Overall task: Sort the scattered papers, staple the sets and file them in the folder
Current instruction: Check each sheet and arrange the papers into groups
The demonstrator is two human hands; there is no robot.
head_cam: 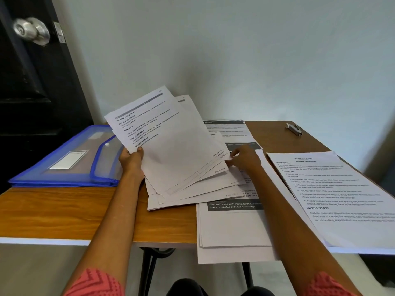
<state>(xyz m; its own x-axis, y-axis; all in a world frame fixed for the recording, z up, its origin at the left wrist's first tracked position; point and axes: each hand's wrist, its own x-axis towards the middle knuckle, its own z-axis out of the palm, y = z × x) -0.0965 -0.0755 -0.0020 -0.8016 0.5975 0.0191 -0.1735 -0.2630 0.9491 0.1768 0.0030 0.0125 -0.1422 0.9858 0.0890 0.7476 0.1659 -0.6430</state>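
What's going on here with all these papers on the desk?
A person is sorting printed pages at a wooden desk. The left hand grips a fanned stack of sheets by its lower edge, while the right hand pinches at the corners by the handwritten page numbers. More papers lie on the right. The blue folder lies on the left, and the stapler sits untouched at the far edge.

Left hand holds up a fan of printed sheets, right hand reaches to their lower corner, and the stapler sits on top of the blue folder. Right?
Not quite. The head view shows the stapler on the bare wooden table at its far right, away from the blue folder. The left hand does hold the fanned sheets; the right hand reaches their lower corner.
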